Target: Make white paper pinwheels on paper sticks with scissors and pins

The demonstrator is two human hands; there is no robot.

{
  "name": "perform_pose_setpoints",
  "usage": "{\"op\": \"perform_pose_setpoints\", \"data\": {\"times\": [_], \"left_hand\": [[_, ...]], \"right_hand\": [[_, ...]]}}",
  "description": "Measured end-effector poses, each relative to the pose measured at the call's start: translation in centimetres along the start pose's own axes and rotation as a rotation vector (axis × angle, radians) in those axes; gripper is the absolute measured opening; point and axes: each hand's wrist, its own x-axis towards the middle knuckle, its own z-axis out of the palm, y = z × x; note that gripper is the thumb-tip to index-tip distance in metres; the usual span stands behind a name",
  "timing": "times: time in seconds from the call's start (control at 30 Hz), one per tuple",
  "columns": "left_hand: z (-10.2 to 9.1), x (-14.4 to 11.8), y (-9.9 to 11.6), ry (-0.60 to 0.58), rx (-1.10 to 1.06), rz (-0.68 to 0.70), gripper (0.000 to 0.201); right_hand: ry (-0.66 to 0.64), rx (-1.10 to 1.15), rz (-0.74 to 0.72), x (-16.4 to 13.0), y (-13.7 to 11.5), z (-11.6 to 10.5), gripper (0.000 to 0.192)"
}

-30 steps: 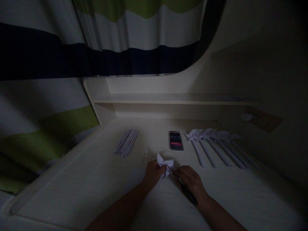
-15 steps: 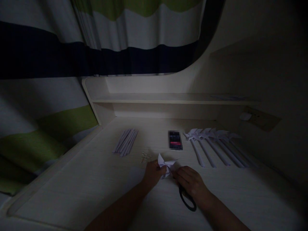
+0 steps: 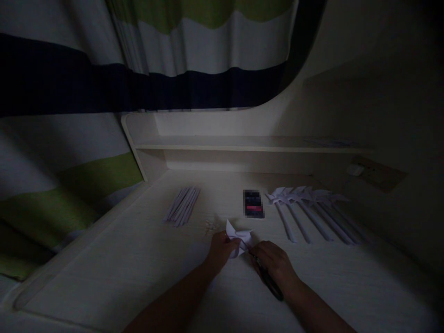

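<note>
One pale worktop (image 3: 111, 259) carries my work. Toward its back right corner lies a row of paper pinwheels on sticks (image 3: 289, 196), which I judge done. Toward its back left corner lies a bundle of bare paper sticks (image 3: 182, 206), so I reckon several are left to fit. Well in from the front edge, my right hand (image 3: 274, 261) closes on a black-handled tool (image 3: 268, 280), scissors as far as this dim light lets me judge. The unmounted pinwheel (image 3: 246, 235) sits between my hands, its left side pinched under my left hand (image 3: 219, 248)'s thumb, its right side just beside my right fingertips. Small pale bits (image 3: 210, 226) lie behind my left hand, toward the back edge.
</note>
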Motion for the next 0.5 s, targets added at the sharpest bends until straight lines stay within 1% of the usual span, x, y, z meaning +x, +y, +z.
{"op": "perform_pose_setpoints", "data": {"times": [0.2, 0.33, 0.5], "left_hand": [[-0.01, -0.02, 0.04, -0.015, 0.036, 0.026, 0.020], [0.05, -0.22, 0.18, 0.022, 0.177, 0.074, 0.022], [0.00, -0.46, 0.40, 0.023, 0.334, 0.170, 0.020]], "right_hand": [[-0.016, -0.022, -0.023, 0.06, -0.08, -0.16, 0.012], [-0.022, -0.040, -0.011, 0.01, -0.21, -0.11, 0.014], [-0.007, -0.031, -0.022, 0.14, -0.22, 0.04, 0.013]]}}
